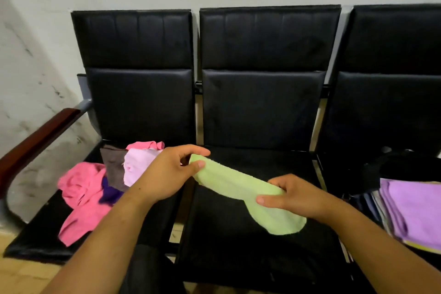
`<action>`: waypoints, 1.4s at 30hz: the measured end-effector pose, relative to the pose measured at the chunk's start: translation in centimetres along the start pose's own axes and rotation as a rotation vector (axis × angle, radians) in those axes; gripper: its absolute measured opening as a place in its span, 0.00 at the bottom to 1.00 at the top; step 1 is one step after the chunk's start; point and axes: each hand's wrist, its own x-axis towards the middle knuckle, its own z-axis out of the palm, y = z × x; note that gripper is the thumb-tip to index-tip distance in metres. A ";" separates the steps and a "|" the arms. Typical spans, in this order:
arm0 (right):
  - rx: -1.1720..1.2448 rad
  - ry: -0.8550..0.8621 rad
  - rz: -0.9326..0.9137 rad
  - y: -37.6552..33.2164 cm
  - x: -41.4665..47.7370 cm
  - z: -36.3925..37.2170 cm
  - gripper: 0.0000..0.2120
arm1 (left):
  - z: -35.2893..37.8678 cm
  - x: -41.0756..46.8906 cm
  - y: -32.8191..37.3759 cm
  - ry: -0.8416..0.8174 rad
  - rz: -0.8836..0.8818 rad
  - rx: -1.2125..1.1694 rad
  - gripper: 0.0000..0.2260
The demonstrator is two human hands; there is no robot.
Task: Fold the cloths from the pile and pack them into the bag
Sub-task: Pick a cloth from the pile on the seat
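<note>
A light green cloth (241,186) stretches above the middle seat (238,253), its lower part drooping toward the seat. My left hand (169,174) pinches its upper left corner between thumb and fingers. My right hand (288,194) grips the cloth's right edge, thumb on top. The pile of unfolded cloths (95,188) lies on the left seat: pink, pale pink, brown and purple pieces. On the right seat sits a black bag (401,169), open, with folded cloths (415,210) stacked in it, a lilac one on top.
Three black padded seats stand in a row against a white wall. A dark wooden armrest (35,141) bounds the left seat. Tan floor shows below at the left.
</note>
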 end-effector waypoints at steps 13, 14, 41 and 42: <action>0.398 0.294 0.062 4.1 0.9 -5.0 0.12 | 3.7 4.4 -2.3 0.117 -0.077 -0.085 0.07; 0.445 0.346 0.041 4.0 1.5 -5.3 0.11 | 3.8 4.8 -1.9 0.159 -0.075 -0.124 0.07; 0.153 0.105 0.357 19.8 1.2 8.0 0.16 | 16.8 -2.3 -15.1 -0.300 -0.330 0.156 0.05; 0.181 0.121 0.350 19.9 1.6 7.9 0.15 | 17.1 -1.4 -15.2 -0.287 -0.330 0.164 0.05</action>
